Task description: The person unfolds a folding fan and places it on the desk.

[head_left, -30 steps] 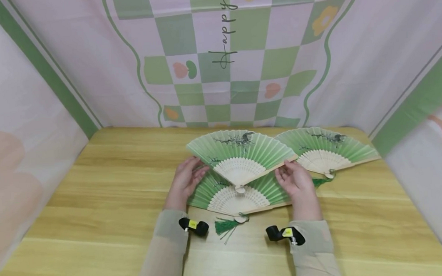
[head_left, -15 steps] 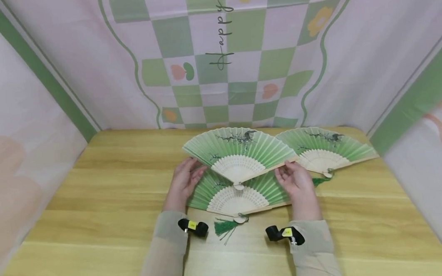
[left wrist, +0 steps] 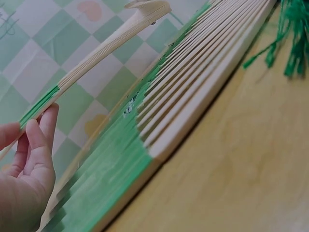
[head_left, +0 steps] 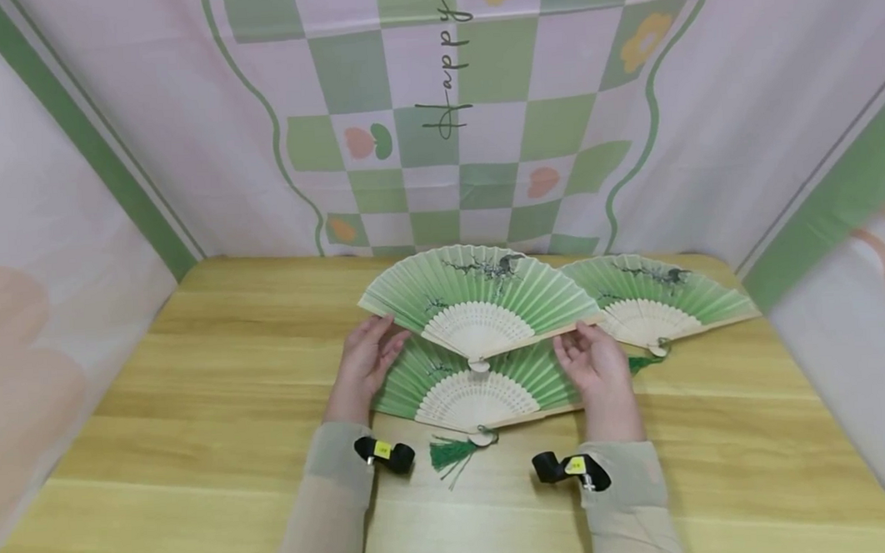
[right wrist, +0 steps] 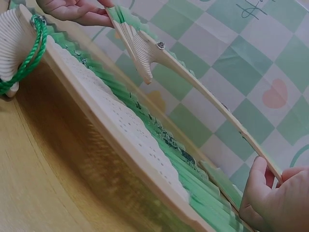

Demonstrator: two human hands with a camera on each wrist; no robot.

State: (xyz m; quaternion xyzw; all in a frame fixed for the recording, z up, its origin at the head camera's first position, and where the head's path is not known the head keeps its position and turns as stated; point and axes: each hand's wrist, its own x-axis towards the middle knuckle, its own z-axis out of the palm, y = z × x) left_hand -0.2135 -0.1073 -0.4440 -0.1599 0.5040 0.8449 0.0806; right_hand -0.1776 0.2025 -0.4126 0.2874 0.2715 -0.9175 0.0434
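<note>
A spread green folding fan (head_left: 481, 287) with pale ribs and a dark branch print is held up between both hands. My left hand (head_left: 360, 368) pinches its left end stick between thumb and fingers, clearly seen in the left wrist view, where the fan (left wrist: 108, 48) appears edge-on. On the other side my right hand (head_left: 597, 360) pinches the right end stick; the right wrist view shows this hand (right wrist: 280, 200) at lower right. Below lies a second spread fan (head_left: 479, 400) on the table, partly covered by the raised one, its green tassel (head_left: 453, 451) toward me.
A third spread fan (head_left: 649, 291) lies at the back right of the wooden table (head_left: 197, 456), its tassel (head_left: 646, 363) partly behind the right hand. A checked curtain (head_left: 491, 140) hangs behind the table's far edge, with fabric walls at both sides.
The raised fan has spread slightly wider, its left end moving out and down. Its pivot has risen a little. My left hand has shifted slightly left; the two fans on the table stay put.
</note>
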